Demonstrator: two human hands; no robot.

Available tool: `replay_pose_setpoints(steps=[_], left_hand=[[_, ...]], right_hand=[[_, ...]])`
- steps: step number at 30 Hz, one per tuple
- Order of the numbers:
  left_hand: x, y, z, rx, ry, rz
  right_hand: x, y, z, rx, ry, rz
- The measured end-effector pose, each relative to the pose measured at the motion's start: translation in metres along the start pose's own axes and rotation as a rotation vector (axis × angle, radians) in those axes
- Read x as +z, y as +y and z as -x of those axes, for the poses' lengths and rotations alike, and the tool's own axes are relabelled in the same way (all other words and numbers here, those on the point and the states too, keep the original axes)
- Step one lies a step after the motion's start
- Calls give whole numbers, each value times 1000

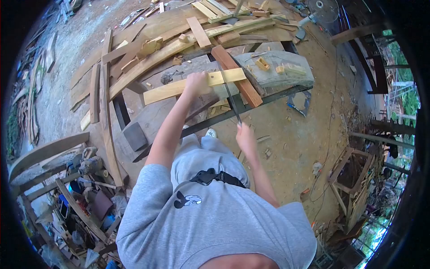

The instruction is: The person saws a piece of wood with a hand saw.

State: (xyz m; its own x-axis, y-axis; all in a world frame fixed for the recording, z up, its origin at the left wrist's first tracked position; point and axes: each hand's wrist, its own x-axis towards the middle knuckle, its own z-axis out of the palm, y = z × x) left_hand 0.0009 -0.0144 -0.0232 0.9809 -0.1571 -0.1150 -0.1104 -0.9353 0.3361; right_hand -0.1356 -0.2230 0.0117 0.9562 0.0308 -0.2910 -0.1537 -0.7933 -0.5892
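My left hand is closed over a pale yellow board, pressing it down on the workbench. The board's right end rests across a reddish-brown plank that lies slantwise on the bench. My right hand, in front of the bench edge, grips the near end of a saw. Its long, narrow dark blade runs away from me and crosses the pale board just right of my left hand. Inside my right fist the handle is mostly hidden.
Small yellow wood blocks lie on the bench's right half. Beyond it are stacked planks and a standing fan. A dark block sits at the bench's left end. Scrap clutter fills the lower left; a wooden frame stands right.
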Motion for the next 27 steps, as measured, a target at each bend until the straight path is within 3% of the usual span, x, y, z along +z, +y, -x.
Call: replay_pose_setpoints(steps=[3,6,10,21,25,27], left_hand=[[3,1,-1,13,18,-6],[3,4,-2,-22,28,-6],[4,4,0,-32,47,-7],[5,5,-6,108,19,-58],[3,7,-5,96,-10,-41],[7,8,-9,49,11,-10]], right_hand=[[23,-8,-57,-86,67,15],[20,-24,-59,-66,95,21],[12,9,10,23,46,-19],[3,19,10,-8,30,35],[17,14,-24,-82,130,-98],[16,-6,-56,-68,76,-47]])
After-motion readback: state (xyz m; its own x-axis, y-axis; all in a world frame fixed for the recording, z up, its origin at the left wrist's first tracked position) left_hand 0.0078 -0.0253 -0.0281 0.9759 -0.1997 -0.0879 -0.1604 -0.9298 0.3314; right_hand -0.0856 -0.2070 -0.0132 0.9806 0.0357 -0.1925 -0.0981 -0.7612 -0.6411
